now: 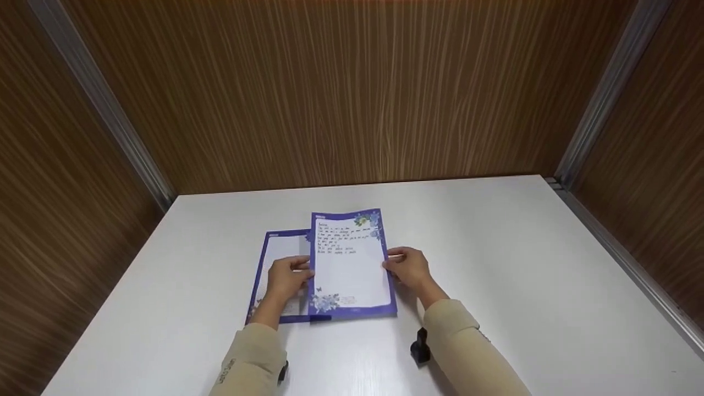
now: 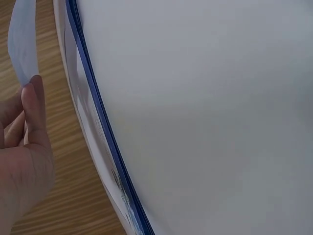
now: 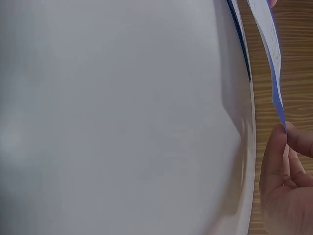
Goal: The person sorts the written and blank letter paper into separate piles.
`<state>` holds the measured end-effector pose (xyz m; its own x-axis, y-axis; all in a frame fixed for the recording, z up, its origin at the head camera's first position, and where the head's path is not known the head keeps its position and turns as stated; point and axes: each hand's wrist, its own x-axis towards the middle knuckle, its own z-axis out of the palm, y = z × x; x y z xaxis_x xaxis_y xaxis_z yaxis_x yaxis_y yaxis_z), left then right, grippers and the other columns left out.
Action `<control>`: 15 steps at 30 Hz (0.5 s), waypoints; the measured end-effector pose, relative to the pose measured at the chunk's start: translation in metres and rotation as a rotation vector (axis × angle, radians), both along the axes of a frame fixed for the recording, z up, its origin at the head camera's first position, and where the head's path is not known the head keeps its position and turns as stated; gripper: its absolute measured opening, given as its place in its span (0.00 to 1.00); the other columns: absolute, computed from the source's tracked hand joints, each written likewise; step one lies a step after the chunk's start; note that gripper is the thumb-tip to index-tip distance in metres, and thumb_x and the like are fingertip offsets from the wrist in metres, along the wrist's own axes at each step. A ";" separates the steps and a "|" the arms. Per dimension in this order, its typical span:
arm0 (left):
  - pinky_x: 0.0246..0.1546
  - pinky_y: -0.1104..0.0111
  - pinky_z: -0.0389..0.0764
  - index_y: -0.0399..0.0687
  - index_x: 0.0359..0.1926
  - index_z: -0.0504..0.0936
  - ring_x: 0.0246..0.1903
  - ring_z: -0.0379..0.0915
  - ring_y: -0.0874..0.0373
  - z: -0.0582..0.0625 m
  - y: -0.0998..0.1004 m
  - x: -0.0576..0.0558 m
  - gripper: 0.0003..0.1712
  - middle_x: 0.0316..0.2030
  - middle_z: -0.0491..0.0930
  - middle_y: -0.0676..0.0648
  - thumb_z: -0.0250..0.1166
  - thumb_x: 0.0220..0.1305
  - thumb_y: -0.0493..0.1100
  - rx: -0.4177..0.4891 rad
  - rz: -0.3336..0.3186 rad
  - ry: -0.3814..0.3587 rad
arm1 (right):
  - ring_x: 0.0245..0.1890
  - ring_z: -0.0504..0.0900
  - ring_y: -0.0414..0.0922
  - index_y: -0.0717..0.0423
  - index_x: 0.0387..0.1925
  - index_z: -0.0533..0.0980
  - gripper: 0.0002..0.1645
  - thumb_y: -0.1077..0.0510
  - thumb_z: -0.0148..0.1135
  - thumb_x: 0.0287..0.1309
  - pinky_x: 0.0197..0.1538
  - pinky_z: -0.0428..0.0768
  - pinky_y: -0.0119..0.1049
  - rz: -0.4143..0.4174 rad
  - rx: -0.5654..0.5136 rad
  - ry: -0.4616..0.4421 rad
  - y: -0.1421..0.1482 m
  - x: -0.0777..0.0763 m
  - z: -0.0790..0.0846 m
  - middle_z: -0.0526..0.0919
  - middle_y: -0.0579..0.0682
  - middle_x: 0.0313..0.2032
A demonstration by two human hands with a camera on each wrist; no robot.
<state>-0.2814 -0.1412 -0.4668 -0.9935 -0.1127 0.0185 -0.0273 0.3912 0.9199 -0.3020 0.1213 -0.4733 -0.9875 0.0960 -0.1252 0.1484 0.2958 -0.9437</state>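
Observation:
Between both hands, a sheet of letter paper with a purple border, blue flowers and handwritten lines is held up above the table. My left hand pinches its left edge between thumb and fingers. The right hand pinches the opposite edge at about the same height. Below and to the left lies a pad of similar purple-bordered paper, partly covered by the sheet and the left hand. In the left wrist view, the pad's blue edge shows several layers. The right wrist view shows the held sheet edge-on, slightly bent.
The white table reaches back to a wood-grain panel, with similar panels at both sides. A small black object shows beside the right sleeve, and a dark bit by the left sleeve.

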 end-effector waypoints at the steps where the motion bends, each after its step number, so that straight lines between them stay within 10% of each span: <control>1: 0.31 0.67 0.83 0.34 0.51 0.80 0.28 0.80 0.56 0.000 0.003 0.000 0.20 0.40 0.82 0.41 0.67 0.55 0.29 0.010 -0.002 -0.004 | 0.25 0.78 0.42 0.65 0.48 0.77 0.19 0.66 0.67 0.53 0.24 0.77 0.31 -0.002 0.000 -0.003 0.003 0.000 0.000 0.83 0.53 0.32; 15: 0.30 0.65 0.83 0.31 0.49 0.81 0.27 0.79 0.56 -0.001 0.035 -0.005 0.19 0.38 0.82 0.41 0.67 0.54 0.26 -0.013 0.000 -0.015 | 0.25 0.78 0.42 0.66 0.47 0.77 0.19 0.67 0.67 0.52 0.25 0.78 0.31 -0.021 0.058 -0.028 0.027 0.002 0.005 0.82 0.54 0.31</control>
